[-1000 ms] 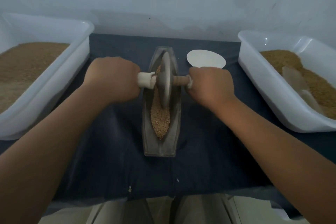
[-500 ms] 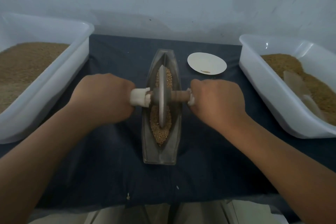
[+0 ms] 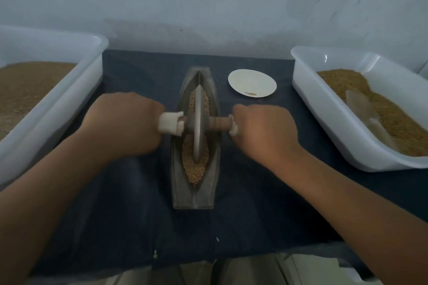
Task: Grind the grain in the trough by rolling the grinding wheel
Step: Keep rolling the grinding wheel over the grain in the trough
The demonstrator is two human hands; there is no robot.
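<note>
Dark-clothed surface (image 3: 139, 215); fingers of left hand (image 3: 122, 125) and right hand (image 3: 264, 129) clasp the axle (image 3: 220, 123) of the grinding wheel (image 3: 198, 120); grain (image 3: 195, 169) between them looks mostly whole, so much grinding is likely left.

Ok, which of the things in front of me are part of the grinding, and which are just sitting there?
In the job: trough, grain in it, grinding wheel, its handle, gripped by left hand and right hand.
Lying about: left tub and right tub, both holding grain; scoop in the right one; paper plate; dark cloth.
</note>
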